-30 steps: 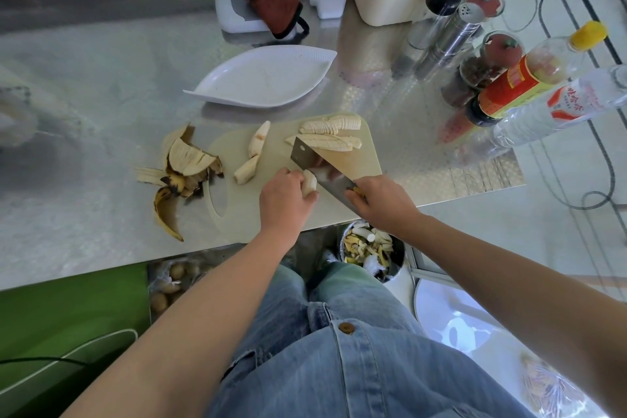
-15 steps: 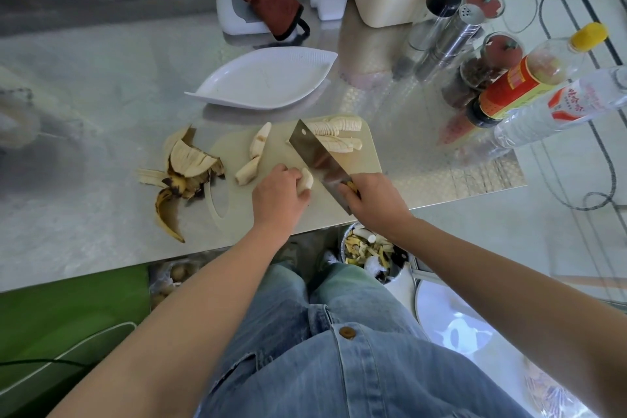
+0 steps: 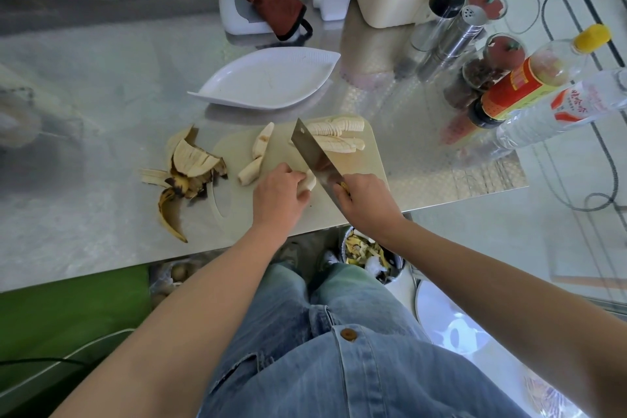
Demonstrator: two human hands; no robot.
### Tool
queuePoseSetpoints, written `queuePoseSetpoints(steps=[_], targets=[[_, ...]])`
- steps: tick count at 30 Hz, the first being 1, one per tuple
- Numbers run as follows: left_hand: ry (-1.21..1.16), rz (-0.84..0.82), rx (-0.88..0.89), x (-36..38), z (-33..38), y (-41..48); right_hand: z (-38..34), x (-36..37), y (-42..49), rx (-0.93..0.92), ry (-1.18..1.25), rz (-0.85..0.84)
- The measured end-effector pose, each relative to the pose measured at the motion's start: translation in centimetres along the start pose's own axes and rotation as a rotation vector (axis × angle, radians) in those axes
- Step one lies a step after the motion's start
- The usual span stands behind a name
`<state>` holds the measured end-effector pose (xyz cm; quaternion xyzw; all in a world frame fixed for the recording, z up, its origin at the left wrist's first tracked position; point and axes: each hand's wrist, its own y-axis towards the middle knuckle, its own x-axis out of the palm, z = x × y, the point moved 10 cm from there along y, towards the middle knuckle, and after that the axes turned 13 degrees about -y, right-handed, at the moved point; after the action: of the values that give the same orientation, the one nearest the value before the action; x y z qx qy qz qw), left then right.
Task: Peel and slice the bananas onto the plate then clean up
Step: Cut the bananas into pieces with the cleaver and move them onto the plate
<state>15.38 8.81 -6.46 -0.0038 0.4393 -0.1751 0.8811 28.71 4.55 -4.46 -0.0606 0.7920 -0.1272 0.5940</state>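
While left hand (image 3: 276,193) pinches banana stub (image 3: 309,181) and right hand (image 3: 364,200) grips cleaver (image 3: 315,154): peeling done, slicing perhaps half done; plate (image 3: 271,78) holds nothing; peels (image 3: 183,176) uncleared near worktop's front edge.

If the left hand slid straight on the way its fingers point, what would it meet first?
Most likely the cleaver: the left hand grips a banana piece whose free end sits right beside the blade, which the right hand holds. Depth is unclear, but nothing else shows between them.
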Motion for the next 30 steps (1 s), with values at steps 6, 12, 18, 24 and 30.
queuePoseSetpoints(steps=[6, 12, 18, 24, 30], targets=[[-0.009, -0.003, 0.002, 0.0, 0.0, -0.1, -0.2, 0.0, -0.1, 0.009, 0.006, -0.009], [0.005, -0.009, 0.001, 0.2, -0.1, -0.1, 0.0, 0.5, -0.2, 0.02, 0.032, 0.002], [0.012, -0.013, 0.001, 0.2, -0.2, -0.2, -0.3, 0.2, 0.1, 0.003, 0.027, -0.012], [-0.007, -0.015, -0.012, 0.2, -0.2, -0.2, 0.4, 2.0, -0.7, 0.012, 0.013, -0.06], [-0.002, -0.018, -0.006, 0.1, -0.1, -0.2, 0.2, 0.0, -0.5, -0.021, 0.052, 0.014]])
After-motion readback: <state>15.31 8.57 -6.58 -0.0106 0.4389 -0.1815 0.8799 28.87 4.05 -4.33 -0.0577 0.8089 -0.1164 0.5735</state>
